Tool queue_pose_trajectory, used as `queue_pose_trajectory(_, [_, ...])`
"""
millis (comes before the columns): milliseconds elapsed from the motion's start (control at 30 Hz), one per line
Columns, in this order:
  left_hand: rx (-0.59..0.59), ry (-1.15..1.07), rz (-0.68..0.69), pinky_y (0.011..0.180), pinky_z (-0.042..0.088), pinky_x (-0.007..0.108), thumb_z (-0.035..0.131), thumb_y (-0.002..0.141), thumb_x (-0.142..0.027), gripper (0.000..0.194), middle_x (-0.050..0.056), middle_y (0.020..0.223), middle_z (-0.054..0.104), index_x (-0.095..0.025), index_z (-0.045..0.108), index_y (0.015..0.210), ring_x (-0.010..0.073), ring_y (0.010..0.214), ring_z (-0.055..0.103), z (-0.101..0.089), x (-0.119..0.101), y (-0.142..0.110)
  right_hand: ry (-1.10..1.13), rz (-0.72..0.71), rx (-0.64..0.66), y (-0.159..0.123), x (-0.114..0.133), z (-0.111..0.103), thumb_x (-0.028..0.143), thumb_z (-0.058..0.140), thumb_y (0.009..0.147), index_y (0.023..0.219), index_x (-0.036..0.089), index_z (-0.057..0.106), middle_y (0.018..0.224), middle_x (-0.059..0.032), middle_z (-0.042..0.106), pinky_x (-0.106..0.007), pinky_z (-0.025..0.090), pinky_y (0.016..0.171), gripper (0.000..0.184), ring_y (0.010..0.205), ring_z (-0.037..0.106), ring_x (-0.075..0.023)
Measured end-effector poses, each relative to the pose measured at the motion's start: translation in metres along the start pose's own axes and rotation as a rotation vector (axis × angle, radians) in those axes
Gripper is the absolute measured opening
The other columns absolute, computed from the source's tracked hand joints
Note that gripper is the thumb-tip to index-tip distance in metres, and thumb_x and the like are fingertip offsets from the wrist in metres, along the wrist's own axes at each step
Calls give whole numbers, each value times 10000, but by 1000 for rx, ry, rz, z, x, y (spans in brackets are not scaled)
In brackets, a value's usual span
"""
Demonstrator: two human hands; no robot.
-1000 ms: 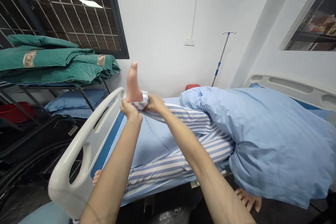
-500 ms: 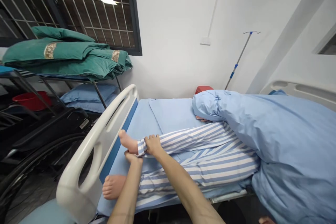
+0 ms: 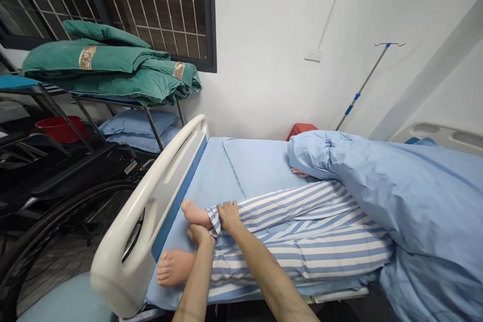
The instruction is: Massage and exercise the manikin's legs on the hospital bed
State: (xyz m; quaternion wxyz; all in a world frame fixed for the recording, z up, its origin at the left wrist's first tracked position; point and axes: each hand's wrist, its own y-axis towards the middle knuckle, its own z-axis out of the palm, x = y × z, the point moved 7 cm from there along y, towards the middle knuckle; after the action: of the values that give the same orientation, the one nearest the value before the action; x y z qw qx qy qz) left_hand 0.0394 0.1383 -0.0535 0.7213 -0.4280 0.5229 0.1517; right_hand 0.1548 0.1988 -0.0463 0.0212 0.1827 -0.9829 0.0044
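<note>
A person in blue-and-white striped pyjamas (image 3: 302, 246) lies on the bed under a pale blue duvet (image 3: 411, 196). My right hand (image 3: 229, 215) grips the striped trouser cuff (image 3: 214, 220) just above a bare foot (image 3: 195, 214). My left hand (image 3: 199, 234) is closed around the underside of that ankle at the cuff. The other bare foot (image 3: 173, 268) rests on the sheet just below my left forearm. The lying person's hand (image 3: 300, 173) pokes out from under the duvet's edge. The upper body is hidden.
A white plastic footboard (image 3: 151, 211) stands close left of the feet. Beyond it are a black wheelchair (image 3: 75, 221) and a metal rack with green folded blankets (image 3: 109, 65) and blue pillows (image 3: 139, 131). A drip pole (image 3: 362, 90) and red stool (image 3: 302, 132) stand behind the bed.
The raised leg has come down onto the bed, with both my hands lowering along with it. The second foot now shows fully, and the view has turned toward the right.
</note>
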Motion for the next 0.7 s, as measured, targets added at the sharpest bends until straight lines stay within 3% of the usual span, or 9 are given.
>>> queue_pose_trajectory(100, [-204,115,-35,816,474,562,489,700,-398,231,89,994,527,-290,379,872,389,1199,510,-25,19,-6,3,5,26,-2,2,-2,185,645,723,1167,160,531,1113,-137,610,-431,348,934,459,1047,545,-271])
queue_pose_trajectory(167, [-217,183,38,877,451,561,551,657,-392,317,113,1063,538,-296,358,890,389,1211,503,-31,26,-11,7,20,38,-3,2,-5,174,649,717,1173,157,531,1113,-141,610,-432,344,938,471,1051,545,-272])
queue_pose_trajectory(300, [-4,253,245,965,429,477,608,643,-351,401,128,1085,582,-296,334,930,329,1187,543,-14,32,-19,8,50,41,-3,4,-6,186,646,734,1167,155,540,1115,-149,613,-432,345,943,447,1063,542,-273])
queue_pose_trajectory(433, [196,490,267,946,456,420,589,669,-274,368,113,964,634,-253,358,955,289,1075,618,7,39,-14,20,63,29,-2,4,2,251,596,806,1148,150,554,1115,-156,620,-451,337,968,359,1072,544,-270])
queue_pose_trajectory(533, [219,610,313,909,477,393,529,724,-227,292,129,964,649,-205,404,987,266,1007,637,9,26,-7,25,52,17,-4,4,4,255,613,793,1168,136,549,1128,-159,617,-486,312,1008,399,1088,542,-281])
queue_pose_trajectory(700, [125,640,350,921,459,412,531,742,-213,288,149,1066,635,-171,485,1024,292,1060,599,-4,-6,-2,33,40,0,-12,7,-5,225,692,711,1222,166,522,1169,-155,599,-564,258,1055,543,1145,508,-307])
